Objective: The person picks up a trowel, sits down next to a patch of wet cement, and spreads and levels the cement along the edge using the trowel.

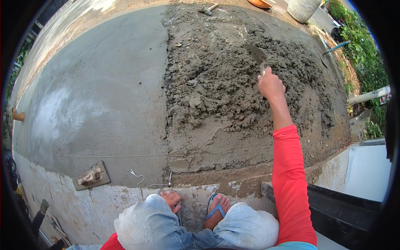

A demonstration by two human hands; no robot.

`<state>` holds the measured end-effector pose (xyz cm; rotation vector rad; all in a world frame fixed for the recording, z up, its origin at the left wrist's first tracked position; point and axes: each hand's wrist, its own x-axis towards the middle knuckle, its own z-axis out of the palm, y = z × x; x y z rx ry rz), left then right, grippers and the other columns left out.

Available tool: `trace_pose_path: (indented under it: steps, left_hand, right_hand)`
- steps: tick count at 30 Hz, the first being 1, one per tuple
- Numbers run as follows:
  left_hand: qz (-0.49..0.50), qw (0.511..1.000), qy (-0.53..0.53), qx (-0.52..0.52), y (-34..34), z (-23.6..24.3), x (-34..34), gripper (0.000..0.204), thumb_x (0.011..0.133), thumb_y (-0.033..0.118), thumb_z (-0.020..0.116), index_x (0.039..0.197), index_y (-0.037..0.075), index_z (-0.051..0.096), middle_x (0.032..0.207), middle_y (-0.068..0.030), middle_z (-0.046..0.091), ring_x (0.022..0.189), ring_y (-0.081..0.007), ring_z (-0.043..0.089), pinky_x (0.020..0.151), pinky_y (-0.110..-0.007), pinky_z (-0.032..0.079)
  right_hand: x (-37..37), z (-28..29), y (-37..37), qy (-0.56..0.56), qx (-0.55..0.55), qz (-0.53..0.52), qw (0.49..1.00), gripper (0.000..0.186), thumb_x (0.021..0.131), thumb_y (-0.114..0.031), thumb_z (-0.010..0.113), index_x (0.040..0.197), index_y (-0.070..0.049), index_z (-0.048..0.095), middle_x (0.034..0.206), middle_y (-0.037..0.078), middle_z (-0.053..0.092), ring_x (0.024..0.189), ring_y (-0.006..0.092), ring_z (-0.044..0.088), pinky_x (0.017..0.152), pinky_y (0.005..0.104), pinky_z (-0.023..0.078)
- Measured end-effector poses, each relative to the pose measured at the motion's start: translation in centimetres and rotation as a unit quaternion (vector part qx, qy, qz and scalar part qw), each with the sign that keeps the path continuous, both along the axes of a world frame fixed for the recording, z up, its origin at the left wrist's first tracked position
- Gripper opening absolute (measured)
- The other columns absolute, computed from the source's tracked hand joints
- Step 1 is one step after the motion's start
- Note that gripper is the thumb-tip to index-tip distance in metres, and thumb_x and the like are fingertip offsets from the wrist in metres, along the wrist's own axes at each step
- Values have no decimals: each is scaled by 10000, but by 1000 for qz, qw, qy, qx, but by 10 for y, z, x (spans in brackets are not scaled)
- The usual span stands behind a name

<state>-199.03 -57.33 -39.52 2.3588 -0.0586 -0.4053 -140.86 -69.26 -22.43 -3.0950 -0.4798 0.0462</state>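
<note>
My right hand [271, 84] is closed round the handle of a trowel [255, 54]. Its metal blade lies over rough, lumpy wet mortar [216, 87] on the right half of the slab. My left hand [171, 201] is low in front of my left knee, by the slab's near edge, and its fingers are partly hidden, so its grip cannot be made out. A float [92, 176] with a wooden handle rests at the near edge of the smooth grey concrete [104, 87], left of my knees. A thin string [112, 156] runs across the surface near this edge.
My sandalled right foot [218, 206] stands on the near ledge. A hammer [208, 9] lies at the far side, near an orange basin [260, 3] and a concrete cylinder [303, 9]. White pipe [368, 96] and plants edge the right. A black beam [333, 208] is close to my right arm.
</note>
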Motion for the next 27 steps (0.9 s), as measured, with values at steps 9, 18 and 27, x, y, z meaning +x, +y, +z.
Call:
trace_pose_path:
  steps: [9, 18, 27]
  left_hand:
    - [57, 994, -63, 62, 3, -9, -9, 428, 685, 236, 688, 1112, 211, 697, 971, -34, 669, 898, -290, 661, 917, -454, 479]
    - [-26, 992, -72, -99, 14, -27, -6, 376, 736, 241, 648, 1097, 139, 687, 906, -63, 664, 875, -283, 666, 896, -427, 467]
    - [-3, 984, -103, -144, 24, -9, -24, 277, 803, 161, 692, 1074, 110, 667, 904, -81, 658, 869, -285, 656, 787, -428, 479]
  right_hand:
    - [31, -113, 33, 146, -33, -69, 986, 446, 830, -90, 735, 1170, 86, 508, 1191, 287, 688, 1125, 406, 691, 933, 463, 580]
    - [-59, -125, 66, 87, -36, 38, 995, 243, 893, -63, 633, 1092, 70, 596, 1062, 238, 725, 992, 384, 734, 841, 455, 605]
    - [-75, -36, 104, 49, -94, 116, 988, 266, 907, -104, 606, 1145, 14, 604, 1052, 210, 747, 999, 370, 739, 842, 466, 596]
